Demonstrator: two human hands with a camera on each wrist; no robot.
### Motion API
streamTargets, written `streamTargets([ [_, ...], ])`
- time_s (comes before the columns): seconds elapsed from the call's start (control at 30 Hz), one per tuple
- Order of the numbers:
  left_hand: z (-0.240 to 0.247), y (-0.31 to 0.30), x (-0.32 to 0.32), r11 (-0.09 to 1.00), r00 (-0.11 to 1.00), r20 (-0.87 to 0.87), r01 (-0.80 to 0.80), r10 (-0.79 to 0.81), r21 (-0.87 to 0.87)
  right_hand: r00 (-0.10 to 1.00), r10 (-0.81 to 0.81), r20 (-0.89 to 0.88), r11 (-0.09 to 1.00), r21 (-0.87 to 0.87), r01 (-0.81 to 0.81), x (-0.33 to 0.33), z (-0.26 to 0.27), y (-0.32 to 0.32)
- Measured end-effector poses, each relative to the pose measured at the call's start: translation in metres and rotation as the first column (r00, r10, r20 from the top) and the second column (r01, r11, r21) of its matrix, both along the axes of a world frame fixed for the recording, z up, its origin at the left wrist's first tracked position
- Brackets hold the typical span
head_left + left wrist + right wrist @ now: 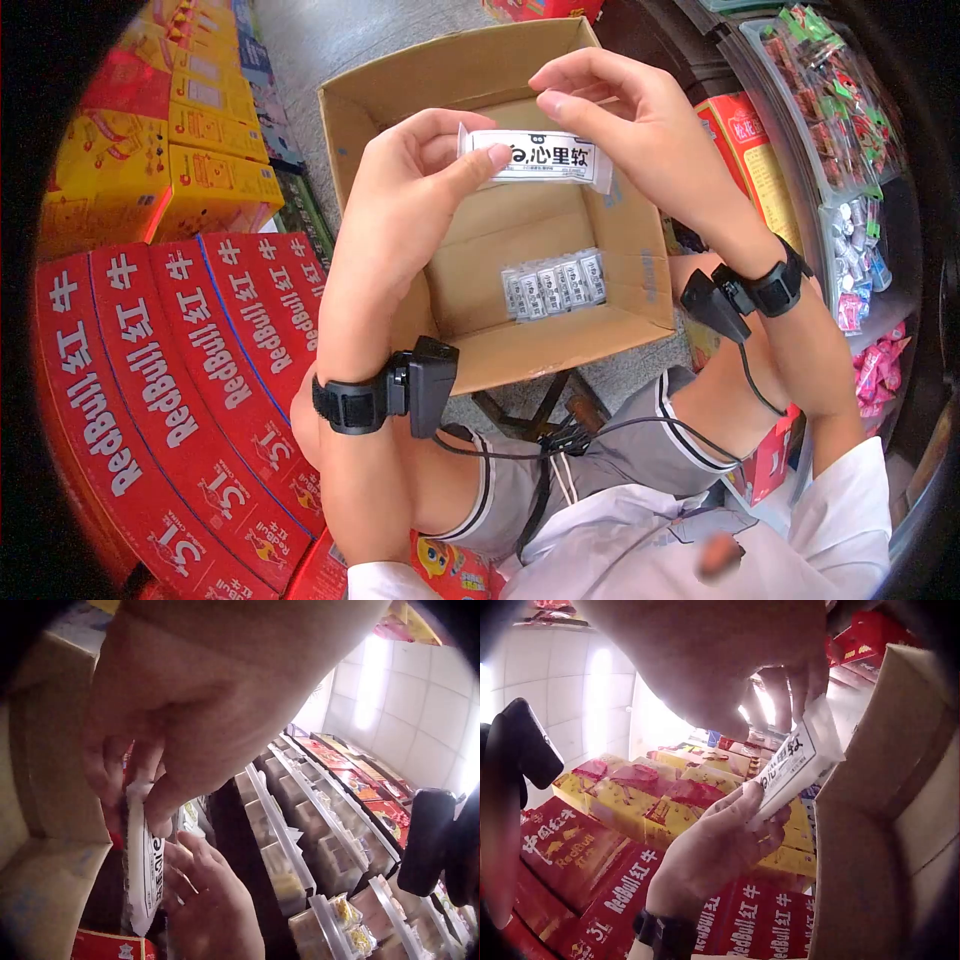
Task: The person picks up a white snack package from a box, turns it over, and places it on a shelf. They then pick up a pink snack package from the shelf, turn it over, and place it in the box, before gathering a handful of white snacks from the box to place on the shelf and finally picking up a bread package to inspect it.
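Note:
My left hand [405, 190] pinches a small white snack packet [545, 157] with black Chinese lettering by its left end, thumb on the front. The packet is held over an open cardboard box [440, 85]. My right hand [645, 115] hovers at the packet's upper right, fingers loosely bent, with a gap between thumb and index finger. In the right wrist view, its fingers hang right by the packet's [787, 772] free end. Down in the box, a row of similar white packets [555, 285] lies against the near right corner.
Red Red Bull cartons [180, 400] are stacked at the left, with yellow boxes [215, 150] behind them. At the right stand clear bins of wrapped snacks [825, 100] and a red-and-yellow box [745, 150]. A cable [640, 425] runs between the wrist cameras across the lap.

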State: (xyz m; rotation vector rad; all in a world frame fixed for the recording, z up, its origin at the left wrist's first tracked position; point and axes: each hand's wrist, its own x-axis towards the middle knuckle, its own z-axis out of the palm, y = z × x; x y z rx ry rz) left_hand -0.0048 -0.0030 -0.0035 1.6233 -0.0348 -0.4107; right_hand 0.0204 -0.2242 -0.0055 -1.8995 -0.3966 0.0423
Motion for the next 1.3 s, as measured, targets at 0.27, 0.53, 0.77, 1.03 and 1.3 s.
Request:
streamTargets([
  [0.27,-0.006,-0.004,0.001,0.998,1.0,-0.017,0.013,-0.012,0.065,0.973,0.228,-0.043,0.95,-0.21,-0.232,-0.004,-0.009,-0.009],
  [0.53,-0.01,-0.008,-0.001,0.999,1.0,-0.012,-0.01,0.011,0.045,0.951,0.276,-0.142,0.929,-0.214,-0.301,-0.011,0.0,-0.008],
  [0.77,-0.016,-0.013,0.001,0.999,0.999,-0.012,-0.034,0.034,-0.025,0.916,0.298,-0.269,0.933,-0.121,-0.339,-0.018,0.003,-0.001],
  [1.03,-0.005,-0.016,-0.005,0.992,0.995,-0.02,-0.099,0.097,-0.083,0.815,0.3,-0.495,0.953,0.11,-0.283,-0.022,0.01,0.008],
  [1.3,-0.006,-0.015,-0.004,0.975,0.991,-0.051,-0.131,0.123,-0.181,0.834,0.271,-0.48,0.963,0.14,-0.231,-0.023,0.004,0.015],
])
